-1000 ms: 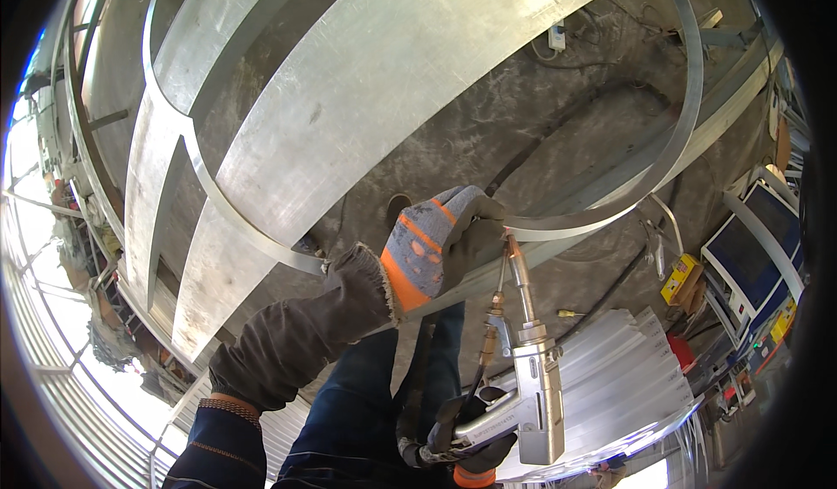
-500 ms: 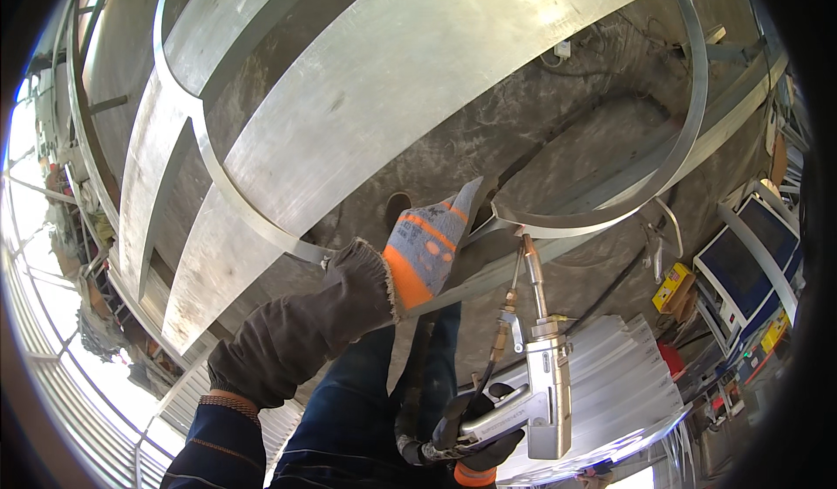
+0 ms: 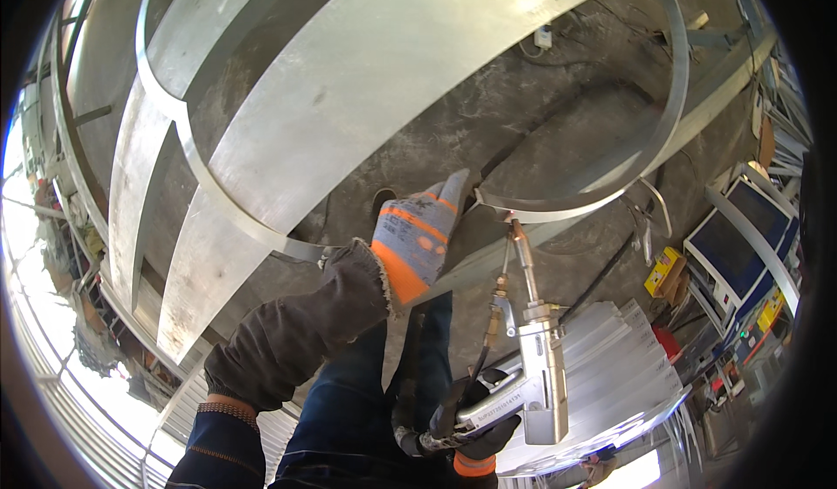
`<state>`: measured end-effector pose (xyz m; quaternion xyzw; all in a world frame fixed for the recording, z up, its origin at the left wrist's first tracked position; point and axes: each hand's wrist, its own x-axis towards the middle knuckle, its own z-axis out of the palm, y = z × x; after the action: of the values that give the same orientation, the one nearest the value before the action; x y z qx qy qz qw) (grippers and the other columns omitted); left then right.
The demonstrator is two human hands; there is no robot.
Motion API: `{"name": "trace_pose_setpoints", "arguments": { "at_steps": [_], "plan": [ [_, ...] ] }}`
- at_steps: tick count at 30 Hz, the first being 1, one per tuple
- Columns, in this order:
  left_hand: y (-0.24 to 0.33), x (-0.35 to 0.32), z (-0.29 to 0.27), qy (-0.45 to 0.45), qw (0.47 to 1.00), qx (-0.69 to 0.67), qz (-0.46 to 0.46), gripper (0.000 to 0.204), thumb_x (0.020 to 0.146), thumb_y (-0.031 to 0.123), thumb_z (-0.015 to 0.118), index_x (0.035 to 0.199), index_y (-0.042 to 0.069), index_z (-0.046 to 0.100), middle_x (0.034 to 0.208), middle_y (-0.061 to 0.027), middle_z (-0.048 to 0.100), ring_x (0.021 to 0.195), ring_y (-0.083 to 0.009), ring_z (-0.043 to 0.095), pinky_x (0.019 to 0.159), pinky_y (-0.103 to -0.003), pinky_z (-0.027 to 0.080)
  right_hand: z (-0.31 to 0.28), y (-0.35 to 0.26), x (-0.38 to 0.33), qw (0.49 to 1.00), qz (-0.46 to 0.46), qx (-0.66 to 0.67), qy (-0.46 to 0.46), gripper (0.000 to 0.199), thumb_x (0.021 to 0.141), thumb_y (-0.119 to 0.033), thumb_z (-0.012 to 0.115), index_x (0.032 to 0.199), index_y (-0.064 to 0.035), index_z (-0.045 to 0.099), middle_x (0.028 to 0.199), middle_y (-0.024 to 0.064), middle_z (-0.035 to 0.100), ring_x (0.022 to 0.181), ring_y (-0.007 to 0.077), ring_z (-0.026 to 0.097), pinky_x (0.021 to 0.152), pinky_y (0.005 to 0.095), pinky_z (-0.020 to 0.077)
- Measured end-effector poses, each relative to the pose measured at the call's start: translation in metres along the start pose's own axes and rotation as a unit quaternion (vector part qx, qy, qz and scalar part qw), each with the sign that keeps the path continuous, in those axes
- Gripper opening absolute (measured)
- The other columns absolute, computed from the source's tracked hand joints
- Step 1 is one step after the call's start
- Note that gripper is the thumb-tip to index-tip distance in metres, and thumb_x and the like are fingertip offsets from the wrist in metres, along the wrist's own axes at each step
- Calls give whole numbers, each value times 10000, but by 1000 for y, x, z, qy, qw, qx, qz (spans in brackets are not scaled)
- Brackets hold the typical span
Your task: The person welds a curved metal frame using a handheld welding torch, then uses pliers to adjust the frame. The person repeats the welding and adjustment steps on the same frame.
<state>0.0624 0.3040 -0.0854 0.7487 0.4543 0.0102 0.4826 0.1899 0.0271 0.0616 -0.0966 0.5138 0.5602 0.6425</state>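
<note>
1. At the left, the left hand (image 3: 414, 241), in a grey knitted glove with orange bands, has its fingers stretched and appears to hold nothing; whether the fingertips touch the strip's end, I cannot tell.
2. In the middle and lower, the right hand (image 3: 490, 438), in a dark glove with an orange cuff, grips the handle of a silver, gun-shaped metal torch (image 3: 542, 376). The torch points away from the person; its copper-coloured nozzle (image 3: 523, 258) leans slightly left.
3. Toward the right lies the thin, curved, grey metal strip (image 3: 643, 170). Its near end is just beside the left fingertips, so the left hand is nearer; the nozzle tip is at its lower edge, contact unclear.
4. From there its length runs right, then bends far upward like a hook. The surface looks smooth and dull, with a paler outer edge.
</note>
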Motion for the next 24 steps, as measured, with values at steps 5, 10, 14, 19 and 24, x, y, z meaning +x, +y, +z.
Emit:
{"name": "trace_pose_setpoints", "arguments": {
  "at_steps": [5,10,14,19,24],
  "plan": [
    [13,17,-7,-6,978,-210,9,480,1011,66,573,1482,20,493,1370,-146,628,1226,-233,640,1060,-335,518,-4,3,-4,937,15,341,67,581,957,-266,710,1455,-43,509,1345,214,607,1134,293,665,878,377,605],
    [23,23,-6,-15,980,-196,-8,415,1048,147,566,1432,-10,532,1334,-162,645,1190,-211,662,1034,-337,550,2,8,8,956,-100,-274,-30,670,993,-406,622,1511,-31,419,1332,333,572,1125,372,672,864,412,607],
    [24,24,-10,-52,957,-283,-45,394,1081,210,545,1399,-23,547,1333,-175,643,1205,-211,660,1043,-355,563,2,6,19,901,-114,-408,-93,724,1015,-498,557,1552,-56,353,1317,387,561,1005,431,710,814,462,616],
    [22,23,-3,-3,955,-295,-25,345,1028,201,600,1315,10,587,1264,-154,650,1135,-217,667,983,-356,563,-4,3,24,893,-129,-425,-73,702,1043,-573,468,1540,-88,363,1222,396,606,861,435,738,711,484,619],
    [18,29,-1,37,970,-237,39,321,900,104,718,1210,64,644,1121,-99,660,963,-224,689,824,-360,566,-5,8,25,886,-139,-436,-79,719,1033,-612,478,1550,-126,362,1165,356,634,766,368,729,648,433,593]
  ]
}}
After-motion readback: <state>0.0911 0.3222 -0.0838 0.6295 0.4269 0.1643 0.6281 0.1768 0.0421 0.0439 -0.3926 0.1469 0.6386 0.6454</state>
